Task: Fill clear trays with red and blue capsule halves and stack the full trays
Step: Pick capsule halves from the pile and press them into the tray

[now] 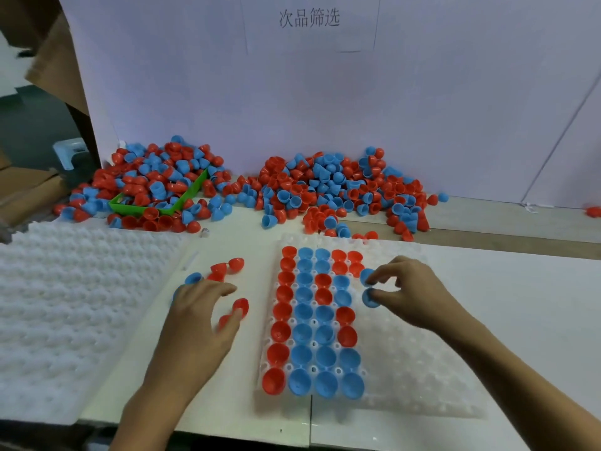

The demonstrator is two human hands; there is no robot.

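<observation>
Right hand (413,294) pinching two blue capsule halves (369,288) above clear tray (422,362), readying placement; left hand (198,317) reaching, fingers loosely spread, gathering loose red halves (241,306) for refilling.

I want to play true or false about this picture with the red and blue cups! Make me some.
1. The right hand is placing blue halves in the tray. True.
2. The tray is completely full. False: its right side has bare pockets.
3. The green bin sits in the left pile. True.
4. The tray's leftmost column is all blue. False: it is red.
5. The left hand rests on the tray. False: it is beside it, at loose red halves.
</observation>
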